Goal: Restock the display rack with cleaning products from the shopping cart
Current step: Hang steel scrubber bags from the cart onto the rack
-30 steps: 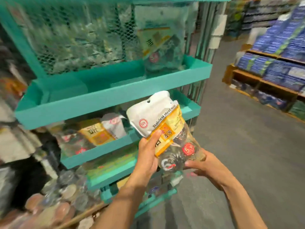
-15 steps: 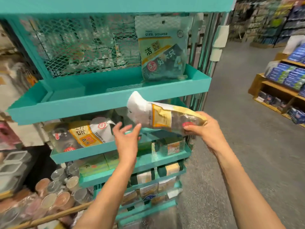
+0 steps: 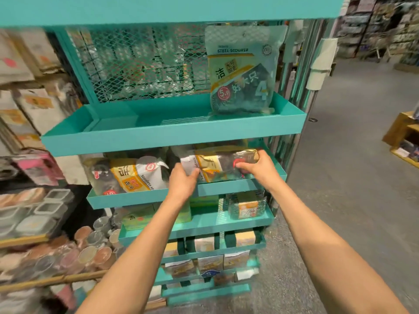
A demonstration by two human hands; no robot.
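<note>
Teal rack, second shelf down: one scourer pack lies at left. Left hand grips the white end of a second pack, right hand pinches its clear end; that pack lies sideways over the shelf's right half. Steel scourer bag stands upright on the shelf above, right side.

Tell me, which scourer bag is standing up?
The blue-grey bag alone on the top shelf. The yellow-and-white ones below lie sideways.
</note>
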